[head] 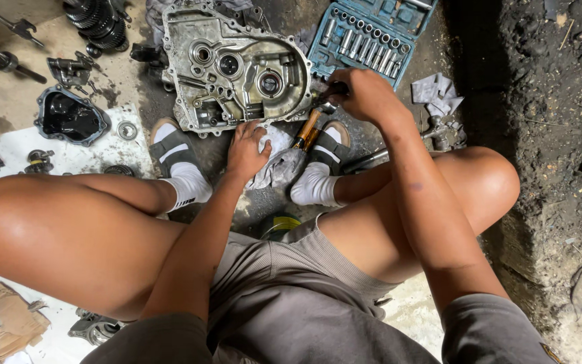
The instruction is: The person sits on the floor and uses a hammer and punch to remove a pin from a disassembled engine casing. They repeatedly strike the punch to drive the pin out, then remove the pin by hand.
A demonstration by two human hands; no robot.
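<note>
Wooden-handled tool, tip hidden, gripped by right hand; left hand spread on rag.

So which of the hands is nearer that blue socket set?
The right hand: it sits just below the blue socket set, gripping a tool. The left hand is farther down, below the metal engine casing.

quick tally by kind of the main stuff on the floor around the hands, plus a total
Metal engine casing: 1
Blue socket set case: 1
Wooden-handled tool under the right hand: 1
Grey rag by the left hand: 1
Black cover: 1
Gear cluster: 1
Total: 6
</note>
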